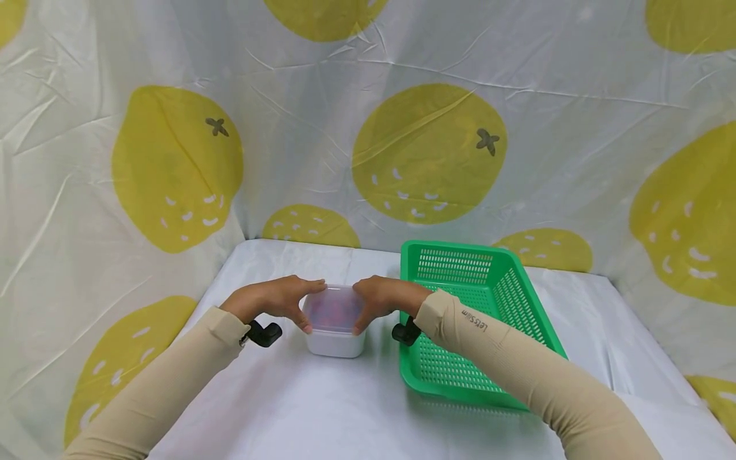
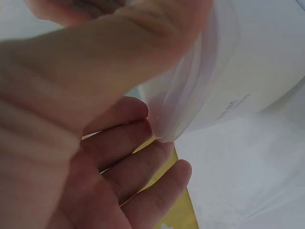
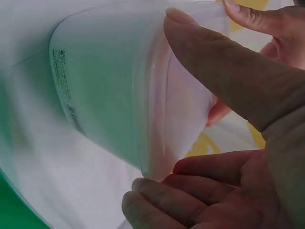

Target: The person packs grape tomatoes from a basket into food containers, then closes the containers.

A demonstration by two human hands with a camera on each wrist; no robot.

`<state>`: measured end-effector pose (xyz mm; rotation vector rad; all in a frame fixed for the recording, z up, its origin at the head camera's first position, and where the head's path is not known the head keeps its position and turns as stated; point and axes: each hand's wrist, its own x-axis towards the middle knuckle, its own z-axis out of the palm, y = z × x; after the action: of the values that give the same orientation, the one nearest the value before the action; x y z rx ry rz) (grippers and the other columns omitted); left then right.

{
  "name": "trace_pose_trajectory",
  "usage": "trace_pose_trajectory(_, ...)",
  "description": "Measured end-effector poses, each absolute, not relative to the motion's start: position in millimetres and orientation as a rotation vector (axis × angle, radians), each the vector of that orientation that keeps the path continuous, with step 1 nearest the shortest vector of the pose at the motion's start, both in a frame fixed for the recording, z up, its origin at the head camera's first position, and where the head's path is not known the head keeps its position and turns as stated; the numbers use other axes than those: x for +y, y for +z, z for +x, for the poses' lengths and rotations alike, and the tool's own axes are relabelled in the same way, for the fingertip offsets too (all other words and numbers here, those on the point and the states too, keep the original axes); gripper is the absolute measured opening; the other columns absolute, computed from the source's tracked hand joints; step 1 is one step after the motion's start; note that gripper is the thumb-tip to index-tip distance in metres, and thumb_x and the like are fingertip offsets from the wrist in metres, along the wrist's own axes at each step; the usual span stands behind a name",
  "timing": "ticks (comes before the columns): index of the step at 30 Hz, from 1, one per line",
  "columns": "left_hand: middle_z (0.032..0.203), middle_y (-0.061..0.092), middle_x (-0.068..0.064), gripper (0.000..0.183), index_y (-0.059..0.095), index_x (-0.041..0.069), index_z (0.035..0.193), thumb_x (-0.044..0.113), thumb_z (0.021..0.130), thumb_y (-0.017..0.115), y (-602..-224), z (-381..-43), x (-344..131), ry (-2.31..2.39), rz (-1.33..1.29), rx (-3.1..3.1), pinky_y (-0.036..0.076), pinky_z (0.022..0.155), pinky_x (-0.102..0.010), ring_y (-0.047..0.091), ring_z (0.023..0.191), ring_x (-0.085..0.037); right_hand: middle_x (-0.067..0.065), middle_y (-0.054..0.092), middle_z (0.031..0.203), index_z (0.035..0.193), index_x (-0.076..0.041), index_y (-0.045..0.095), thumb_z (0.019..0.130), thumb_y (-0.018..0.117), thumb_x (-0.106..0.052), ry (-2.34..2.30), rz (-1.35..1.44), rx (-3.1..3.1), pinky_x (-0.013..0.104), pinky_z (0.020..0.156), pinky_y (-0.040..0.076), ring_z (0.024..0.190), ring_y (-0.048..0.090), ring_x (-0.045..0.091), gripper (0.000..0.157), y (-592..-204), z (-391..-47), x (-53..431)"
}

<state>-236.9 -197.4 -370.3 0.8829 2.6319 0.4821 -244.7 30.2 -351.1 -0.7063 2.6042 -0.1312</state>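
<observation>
A white plastic food container [image 1: 335,345] with a translucent, pale purple lid [image 1: 337,308] stands upright on the table; something reddish shows dimly through the lid. On its left side my left hand [image 1: 285,298] holds the lid's edge, thumb at the front corner and fingers towards the back. My right hand [image 1: 379,298] grips the opposite edge the same way. Small print marks the container's wall [image 2: 257,62] in the left wrist view. From the right wrist, the lid rim [image 3: 155,90] lies between thumb and fingertips, and the lid sits on the container.
A green perforated basket [image 1: 454,263] stands right of the container, with my right forearm crossing above it. White cloth covers the table [image 1: 287,409]. A curtain [image 1: 299,147] printed with yellow fruit hangs behind and at both sides.
</observation>
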Motion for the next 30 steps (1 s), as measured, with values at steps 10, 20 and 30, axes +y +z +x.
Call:
trace_pose_trajectory(10,0.151,0.037,-0.012,0.096,0.038,0.006,0.148,0.035,0.069,0.085,-374.0,-237.8,-197.9,0.475,0.883,2.672,0.034,0.106,-0.05,0.037,0.134,-0.038,0.0,0.06,0.103,0.119,-0.009,0.056,0.069,0.086,-0.042,-0.135,-0.709,2.627,0.032,0.083,0.047,0.094,0.054,0.016,0.067,-355.7,-246.3,30.8)
trace_pose_trajectory(20,0.157,0.026,-0.007,0.1,0.03,0.01,0.152,0.042,0.071,0.08,-390.8,-236.0,-211.3,0.583,0.944,2.639,0.028,0.11,-0.051,0.03,0.14,-0.035,-0.003,0.059,0.096,0.113,-0.011,0.056,0.068,0.085,-0.045,-0.11,-0.725,2.635,0.029,0.078,0.047,0.09,0.054,0.015,0.063,-359.0,-244.3,31.5)
trace_pose_trajectory(30,0.16,0.017,-0.005,0.101,0.018,0.011,0.155,0.042,0.078,0.075,-399.8,-236.2,-215.4,0.589,0.991,2.618,0.026,0.112,-0.049,0.026,0.142,-0.029,-0.002,0.06,0.099,0.116,-0.011,0.055,0.07,0.085,-0.044,-0.13,-0.714,2.625,0.03,0.079,0.047,0.091,0.054,0.015,0.064,-358.5,-244.1,31.9)
